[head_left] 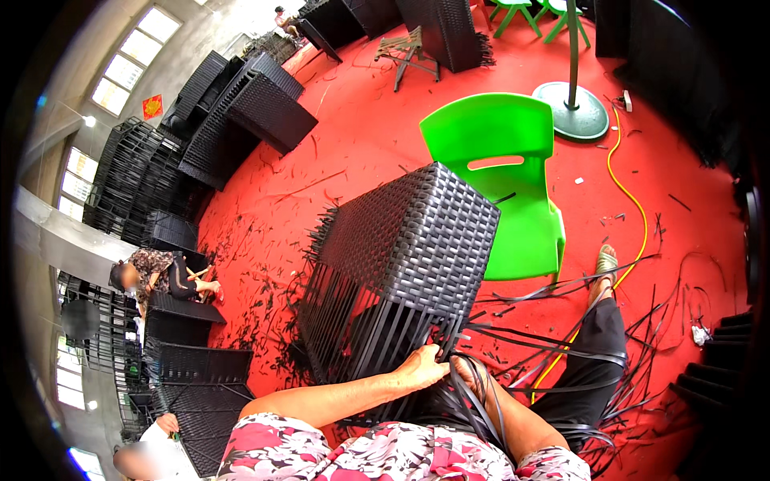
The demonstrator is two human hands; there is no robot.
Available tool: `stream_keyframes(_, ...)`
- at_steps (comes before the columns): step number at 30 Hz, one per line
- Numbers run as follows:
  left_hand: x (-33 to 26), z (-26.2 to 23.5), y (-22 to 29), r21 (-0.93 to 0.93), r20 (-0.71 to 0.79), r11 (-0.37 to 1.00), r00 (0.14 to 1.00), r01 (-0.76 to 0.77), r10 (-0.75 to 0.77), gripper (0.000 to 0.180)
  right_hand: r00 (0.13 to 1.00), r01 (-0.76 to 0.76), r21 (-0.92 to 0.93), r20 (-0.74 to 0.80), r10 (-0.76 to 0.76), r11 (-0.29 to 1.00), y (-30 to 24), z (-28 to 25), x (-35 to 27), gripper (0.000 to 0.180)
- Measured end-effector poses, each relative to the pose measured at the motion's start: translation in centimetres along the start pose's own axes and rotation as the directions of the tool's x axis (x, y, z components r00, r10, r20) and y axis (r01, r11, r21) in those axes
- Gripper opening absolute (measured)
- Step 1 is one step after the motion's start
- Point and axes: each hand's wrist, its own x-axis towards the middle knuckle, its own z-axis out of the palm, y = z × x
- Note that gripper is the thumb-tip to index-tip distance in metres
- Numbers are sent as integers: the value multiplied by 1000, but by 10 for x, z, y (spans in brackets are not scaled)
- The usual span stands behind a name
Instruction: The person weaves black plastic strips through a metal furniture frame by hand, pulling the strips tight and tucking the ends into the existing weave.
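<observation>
A black wicker furniture piece (425, 232) stands in front of me, tilted, its upper part woven and its lower side strung with bare parallel strips (365, 325). My left hand (421, 369) is closed at the lower edge of the weave, its fingertips pinching there; what they grip is too small to make out. Close beside it, my right hand (472, 378) is closed around flat black plastic strips (553, 341). These long strips trail from the piece and across my right leg to the floor. Part of the right fingers is hidden behind strips.
A green plastic chair (521, 216) stands just behind the piece. A yellow cable (630, 192) crosses the red floor to the right, near a round pole base (571, 112). Strip scraps litter the floor. Wicker pieces (269, 112) and two people, one seated (156, 272), are at left.
</observation>
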Motion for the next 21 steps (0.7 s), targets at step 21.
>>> stream_keyframes(21, -20, -8, 15, -211, 74, 977, 996, -23, 40, 14, 745, -667, -344, -319, -586, -661, -182, 12, -166, 15)
